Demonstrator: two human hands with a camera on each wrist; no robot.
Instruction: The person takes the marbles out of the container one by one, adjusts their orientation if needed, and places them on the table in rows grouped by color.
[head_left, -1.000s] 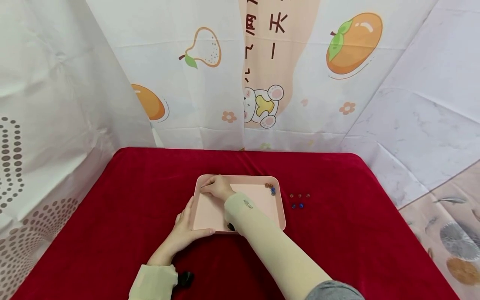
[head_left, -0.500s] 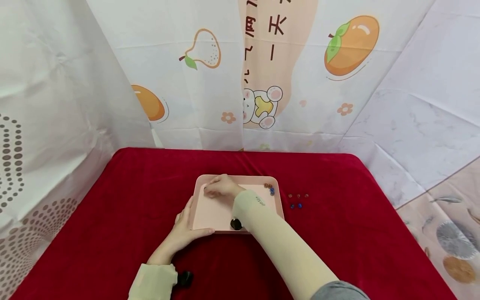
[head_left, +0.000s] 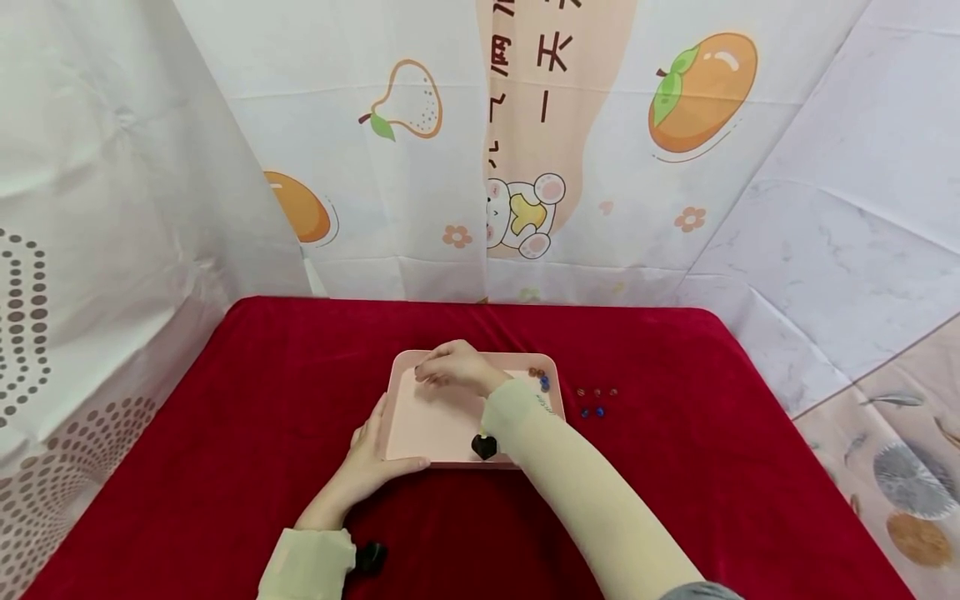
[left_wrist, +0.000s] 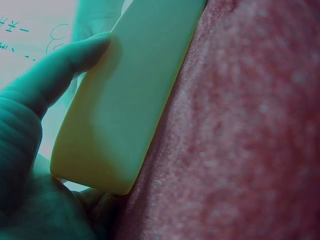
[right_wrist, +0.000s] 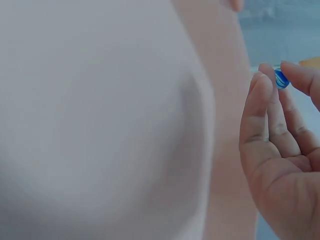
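A shallow pale pink tray (head_left: 442, 437) lies on the red cloth. My left hand (head_left: 365, 460) braces its near left corner, thumb straight along the front wall and fingers stretched along the left side. In the left wrist view the thumb (left_wrist: 82, 54) rests against the tray wall (left_wrist: 120, 115). Above the tray's back left part, my right hand (head_left: 459, 368) pinches a blue swirled glass marble (right_wrist: 281, 79) between thumb and fingertips. Inside the tray's far right corner sit brown marbles (head_left: 533, 372) and blue ones (head_left: 544, 382).
Right of the tray, three brownish marbles (head_left: 597, 392) form a row on the cloth, with two blue marbles (head_left: 600, 412) in front of them. Printed white curtains (head_left: 420, 192) close off the back and sides of the red-covered table (head_left: 300, 358).
My right hand has lifted away from the tray's left back corner and moved to the right with the marble. My left hand stays where it was at the tray's near left corner.
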